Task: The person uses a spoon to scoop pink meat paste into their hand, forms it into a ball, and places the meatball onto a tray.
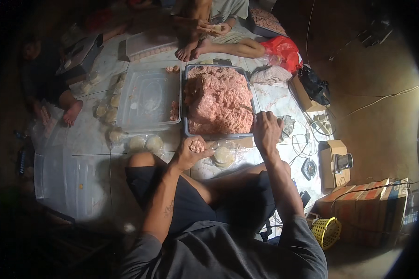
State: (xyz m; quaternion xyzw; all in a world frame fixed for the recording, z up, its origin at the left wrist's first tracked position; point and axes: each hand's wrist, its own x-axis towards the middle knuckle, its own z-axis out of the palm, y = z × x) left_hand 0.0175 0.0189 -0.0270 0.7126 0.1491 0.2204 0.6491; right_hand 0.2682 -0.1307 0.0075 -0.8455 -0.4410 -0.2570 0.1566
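Observation:
My left hand (188, 155) is curled around a small lump of pink minced filling (197, 146); a wrapper around the lump cannot be made out. In my right hand (269, 130) is the handle of a thin metal spreader or spoon (248, 108), its tip against a large mound of minced filling (220, 97). That mound rises above the rim of a grey plastic tub (186, 118) in front of me. Close to my left thumb lies a stack of round pale dough wrappers (224, 156) in clear plastic.
Left of the tub sits a clear plastic container (150, 94) with a few filled pieces (174, 111). More bagged wrappers (137, 143) lie nearby. A co-worker's hands (213, 28) hold a wrapper opposite. Cables (305, 139), an ashtray (310, 168), cardboard boxes (359, 209) and a yellow basket (326, 233) are at right.

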